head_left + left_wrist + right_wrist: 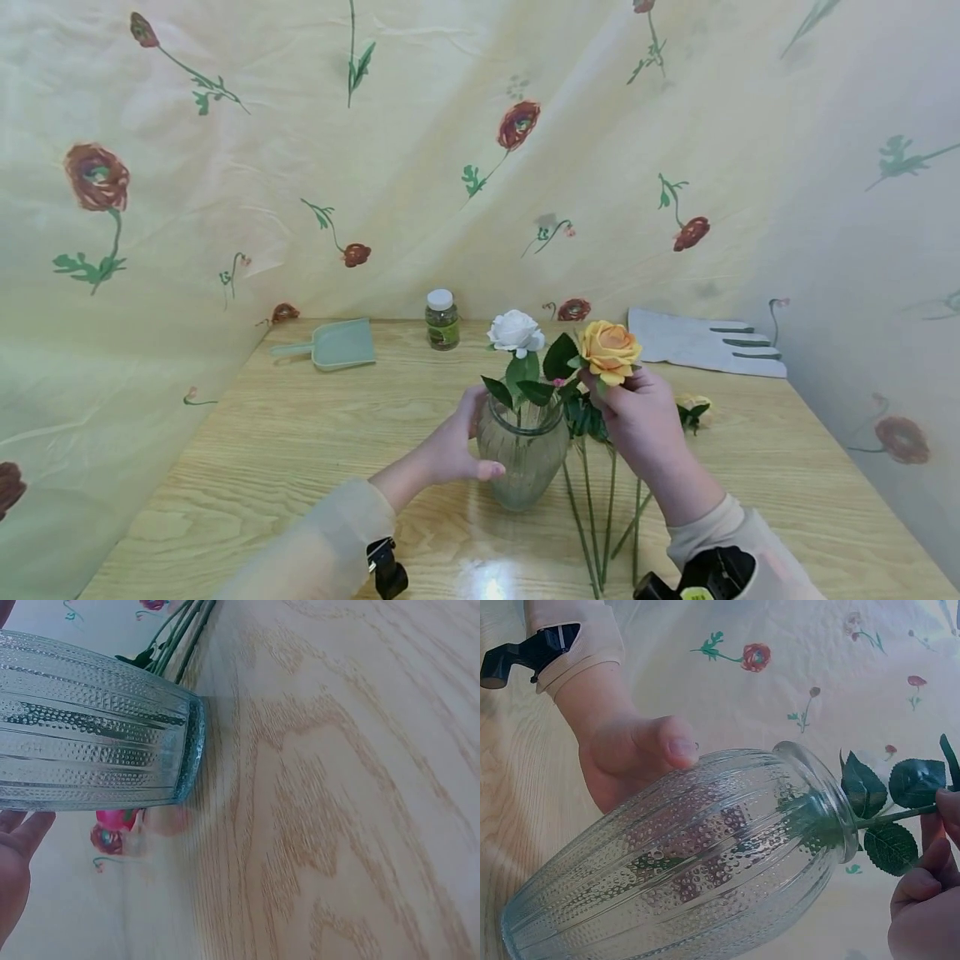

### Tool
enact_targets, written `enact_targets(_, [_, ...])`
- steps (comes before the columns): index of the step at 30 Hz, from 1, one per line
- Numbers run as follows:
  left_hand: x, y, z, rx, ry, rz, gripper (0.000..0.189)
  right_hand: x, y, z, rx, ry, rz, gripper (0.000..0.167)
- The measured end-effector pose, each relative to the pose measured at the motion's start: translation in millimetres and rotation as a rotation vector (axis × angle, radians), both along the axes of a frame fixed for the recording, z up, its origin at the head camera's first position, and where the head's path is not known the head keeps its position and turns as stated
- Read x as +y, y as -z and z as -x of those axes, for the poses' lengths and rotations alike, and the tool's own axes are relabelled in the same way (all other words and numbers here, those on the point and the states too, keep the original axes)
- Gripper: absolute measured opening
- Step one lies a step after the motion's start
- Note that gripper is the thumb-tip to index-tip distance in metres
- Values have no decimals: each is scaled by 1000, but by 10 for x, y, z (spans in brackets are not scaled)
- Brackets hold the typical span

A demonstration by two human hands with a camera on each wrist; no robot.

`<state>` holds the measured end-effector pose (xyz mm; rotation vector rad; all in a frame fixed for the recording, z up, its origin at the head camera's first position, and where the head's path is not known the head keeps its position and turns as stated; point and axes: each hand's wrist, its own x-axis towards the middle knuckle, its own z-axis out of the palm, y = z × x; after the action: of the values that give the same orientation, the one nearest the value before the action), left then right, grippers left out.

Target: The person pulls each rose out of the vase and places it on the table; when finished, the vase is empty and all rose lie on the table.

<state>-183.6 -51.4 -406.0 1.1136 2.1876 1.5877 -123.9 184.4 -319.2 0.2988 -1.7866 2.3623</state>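
Observation:
A ribbed glass vase (pixel 521 467) stands upright on the wooden table. My left hand (pixel 450 450) grips its left side, thumb toward the front; the right wrist view shows that thumb against the textured glass (pixel 727 825). A white rose (pixel 516 332) rises out of the vase's mouth. To the right, my right hand (pixel 637 412) pinches a yellow-orange rose (pixel 609 352) just under its bloom. In the right wrist view, the fingers hold a green stem (pixel 904 815) with dark leaves (pixel 866 784), and the stem runs into the vase's mouth.
Several long green stems (pixel 588 508) lie right of the vase, with a pale yellow rose (pixel 697 410) beyond the right hand. Toward the back are a green dustpan (pixel 343 344), a white-lidded jar (pixel 442 321) and a light grey glove (pixel 690 337). A flower-printed cloth (pixel 420 150) hangs behind.

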Motion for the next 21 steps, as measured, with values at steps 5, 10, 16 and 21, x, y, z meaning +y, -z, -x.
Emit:
enact_targets(5, [3,11,21,-10,27,-18,92,6,-36,22,98,-10,150,30])
enact_targets(10, [3,12,29,1,40,-26,92,29,-75,38,121,-24,303,19])
enact_targets(16, [11,9,22,12,51,-37,91,90,-123,59,150,-8,413,18])
enact_targets(21, [12,8,21,26,41,-24,91,146,-152,74,150,5,538,16])
